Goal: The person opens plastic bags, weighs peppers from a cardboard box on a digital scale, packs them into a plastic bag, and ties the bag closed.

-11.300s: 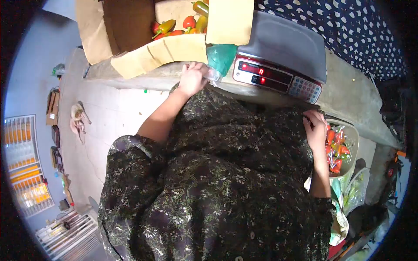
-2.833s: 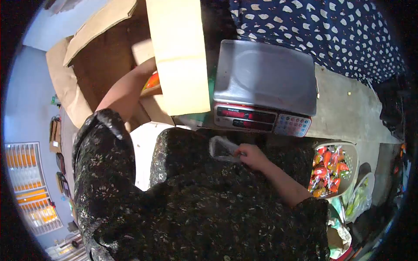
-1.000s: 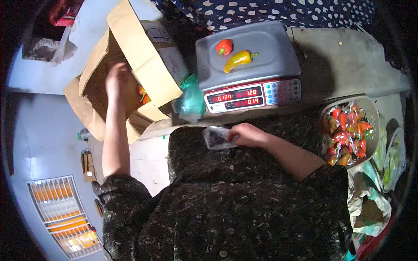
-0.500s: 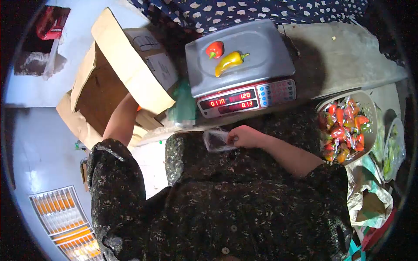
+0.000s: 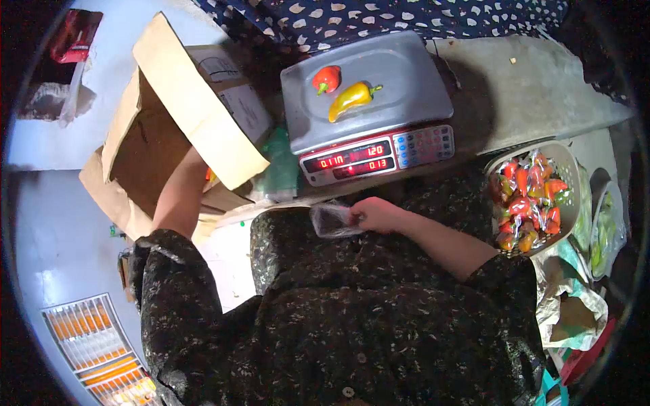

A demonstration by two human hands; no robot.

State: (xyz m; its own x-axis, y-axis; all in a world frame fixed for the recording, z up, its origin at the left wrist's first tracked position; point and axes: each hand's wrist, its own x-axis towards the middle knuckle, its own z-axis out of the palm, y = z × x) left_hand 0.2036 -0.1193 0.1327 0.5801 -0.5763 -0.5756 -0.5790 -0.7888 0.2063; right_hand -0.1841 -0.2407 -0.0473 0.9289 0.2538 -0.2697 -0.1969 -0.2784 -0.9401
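Above my lap, my right hand [image 5: 374, 215] pinches a small clear plastic bag [image 5: 332, 221]. My left forearm reaches into the open cardboard box [image 5: 145, 152], and the hand itself is hidden under a flap. A bit of red and orange shows beside that forearm inside the box. On the grey pan of the digital scale [image 5: 423, 88] lie a red pepper [image 5: 326, 80] and a yellow pepper [image 5: 353, 99], a little apart. The scale's red digits are lit, with 1.20 and 0.13 among them.
A basket [image 5: 574, 203] at the right holds several peppers wrapped in clear plastic. Beyond it sits a clear bag of green vegetables [image 5: 609, 233]. A green plastic bag [image 5: 276, 166] lies between box and scale. Patterned dark blue cloth [image 5: 379, 17] hangs behind the scale.
Since one second ago, my left hand has gone from visible in the box opening to hidden under the flap. The two peppers were absent from the pan in the 2.8-second-old frame.
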